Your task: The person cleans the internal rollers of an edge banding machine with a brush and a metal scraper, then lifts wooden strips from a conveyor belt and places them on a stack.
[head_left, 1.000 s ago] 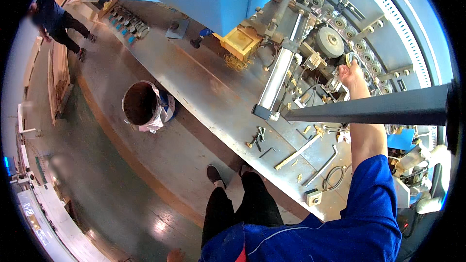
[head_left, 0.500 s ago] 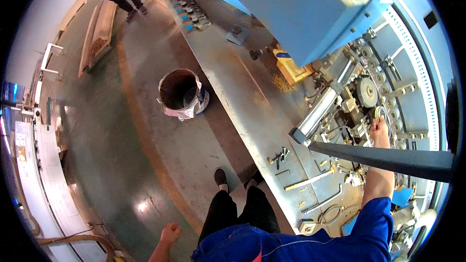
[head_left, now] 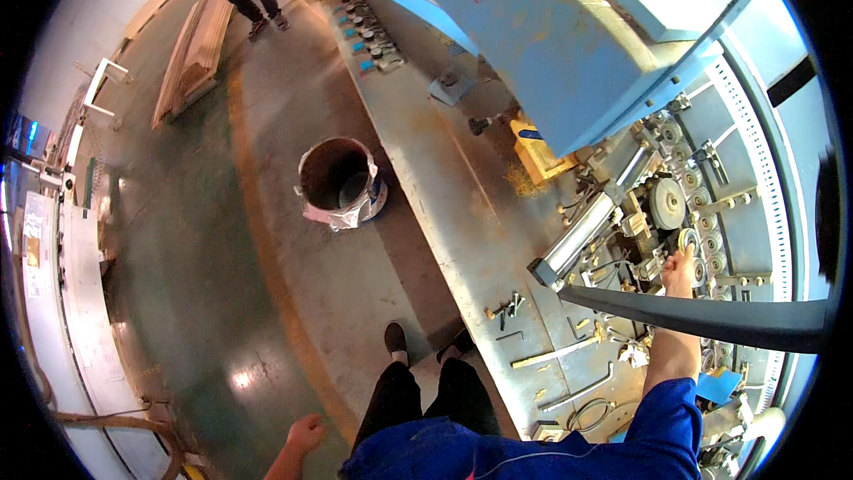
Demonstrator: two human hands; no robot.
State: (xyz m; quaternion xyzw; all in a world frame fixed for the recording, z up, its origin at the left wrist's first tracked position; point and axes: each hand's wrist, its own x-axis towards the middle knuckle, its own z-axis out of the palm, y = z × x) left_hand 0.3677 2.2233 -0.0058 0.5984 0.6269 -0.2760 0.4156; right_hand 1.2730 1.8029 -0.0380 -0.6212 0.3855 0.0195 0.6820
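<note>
Right hand, partly curled at small wheel, firmness of grip unclear; just beyond it, larger grey wheel; well leftward, left hand, loosely fisted.

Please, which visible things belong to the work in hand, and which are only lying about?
Probably in the work:
pale yellowish round ring at the right hand
large grey round wheel nearby

Apparently lying about:
small dark metal bolts
long bent metal rod
</note>
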